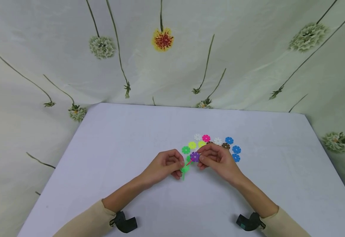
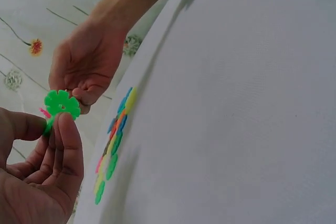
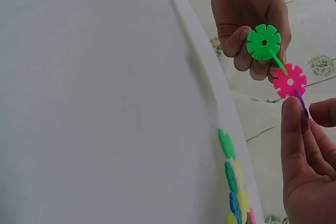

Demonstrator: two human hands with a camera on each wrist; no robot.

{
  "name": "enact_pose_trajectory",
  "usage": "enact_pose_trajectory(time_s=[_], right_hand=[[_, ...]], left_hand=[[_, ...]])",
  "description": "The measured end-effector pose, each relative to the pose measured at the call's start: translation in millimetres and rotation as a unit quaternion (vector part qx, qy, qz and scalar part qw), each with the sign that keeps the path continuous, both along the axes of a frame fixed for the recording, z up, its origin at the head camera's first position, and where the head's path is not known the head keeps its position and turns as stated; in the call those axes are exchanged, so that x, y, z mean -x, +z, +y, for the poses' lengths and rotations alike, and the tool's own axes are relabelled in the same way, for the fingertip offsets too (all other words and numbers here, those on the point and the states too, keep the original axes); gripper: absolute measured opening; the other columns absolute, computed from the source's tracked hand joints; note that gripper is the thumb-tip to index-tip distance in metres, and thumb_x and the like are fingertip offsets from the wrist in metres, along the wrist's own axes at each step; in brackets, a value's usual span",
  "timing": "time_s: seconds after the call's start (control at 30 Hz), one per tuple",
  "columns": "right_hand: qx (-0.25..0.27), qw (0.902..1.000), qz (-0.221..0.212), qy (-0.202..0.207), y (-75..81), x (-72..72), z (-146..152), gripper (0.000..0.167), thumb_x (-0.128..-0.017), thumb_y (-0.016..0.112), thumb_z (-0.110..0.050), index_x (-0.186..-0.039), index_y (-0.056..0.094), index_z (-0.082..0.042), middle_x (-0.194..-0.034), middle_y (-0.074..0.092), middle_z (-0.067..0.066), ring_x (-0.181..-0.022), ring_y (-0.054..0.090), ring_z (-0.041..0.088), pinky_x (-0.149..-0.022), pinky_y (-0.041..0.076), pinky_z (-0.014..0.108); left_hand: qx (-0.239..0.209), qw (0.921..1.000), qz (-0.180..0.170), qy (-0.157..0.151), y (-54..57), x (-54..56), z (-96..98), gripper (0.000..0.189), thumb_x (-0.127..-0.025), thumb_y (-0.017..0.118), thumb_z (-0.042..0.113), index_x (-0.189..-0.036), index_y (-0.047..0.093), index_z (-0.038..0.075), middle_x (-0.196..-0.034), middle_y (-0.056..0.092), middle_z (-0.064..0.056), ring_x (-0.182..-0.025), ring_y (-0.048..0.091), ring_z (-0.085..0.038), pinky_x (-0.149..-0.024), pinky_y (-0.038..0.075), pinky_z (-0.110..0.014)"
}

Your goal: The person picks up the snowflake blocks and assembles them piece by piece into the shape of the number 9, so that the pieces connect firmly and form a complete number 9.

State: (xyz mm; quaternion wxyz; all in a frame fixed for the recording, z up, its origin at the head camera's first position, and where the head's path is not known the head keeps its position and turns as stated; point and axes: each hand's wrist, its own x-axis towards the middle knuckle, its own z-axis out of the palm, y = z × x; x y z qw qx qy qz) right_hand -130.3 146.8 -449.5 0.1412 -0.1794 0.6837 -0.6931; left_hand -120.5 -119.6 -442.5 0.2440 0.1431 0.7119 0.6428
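Both hands hold a small chain of slotted snowflake discs above the table. My left hand (image 1: 166, 163) pinches its green end between thumb and fingers. One green disc (image 3: 264, 43) faces the right wrist camera, and a second green disc (image 3: 279, 61) is seen edge-on, joined to a pink disc (image 3: 290, 81). On the pink disc's other side sits a purple disc (image 1: 194, 157), slotted in or touching; I cannot tell which. My right hand (image 1: 218, 161) holds the purple disc by its right edge with thumb and fingertips.
Loose discs lie on the white table (image 1: 125, 131) just beyond the hands, including blue (image 1: 236, 149), yellow (image 1: 192, 145), white (image 1: 197, 137), pink (image 1: 206, 138), brown (image 1: 225, 145) and green (image 1: 186, 150) ones. A flower-print cloth (image 1: 175, 72) hangs behind the table.
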Motion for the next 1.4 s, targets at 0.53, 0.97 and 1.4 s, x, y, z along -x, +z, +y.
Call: enact_pose_trajectory(time_s=[0.53,0.97,1.4], right_hand=[[0.010,0.9997,0.005,0.023,0.5,-1.5,-4.9,0.022,-0.102,0.068,0.000,-0.121,0.063,0.009,-0.099,0.074,0.011,-0.082,0.079,0.020,-0.078,0.068,0.033],[-0.007,0.9994,-0.003,0.033,-0.3,-1.7,-6.7,0.021,-0.101,0.070,-0.002,-0.118,0.063,0.008,-0.096,0.074,0.025,-0.081,0.079,0.027,-0.077,0.068,0.036],[-0.234,0.9679,0.088,-0.026,-13.8,22.5,-1.9,0.014,-0.100,0.077,-0.021,-0.112,0.074,-0.014,-0.096,0.075,0.004,-0.081,0.069,0.019,-0.074,0.059,0.026]], left_hand=[[-0.003,0.9991,0.037,-0.021,-1.9,6.6,9.9,0.019,-0.109,0.060,0.018,-0.116,0.063,0.000,-0.094,0.065,-0.016,-0.078,0.061,-0.013,-0.074,0.061,-0.028],[0.008,0.9997,0.021,0.000,-2.7,9.4,18.2,0.017,-0.106,0.064,0.016,-0.110,0.065,-0.001,-0.086,0.066,-0.001,-0.075,0.062,-0.010,-0.072,0.058,-0.021],[0.030,0.9987,-0.010,0.040,-12.7,8.1,-2.5,0.019,-0.106,0.066,0.019,-0.112,0.066,0.001,-0.086,0.070,0.000,-0.078,0.064,-0.014,-0.074,0.059,-0.022]])
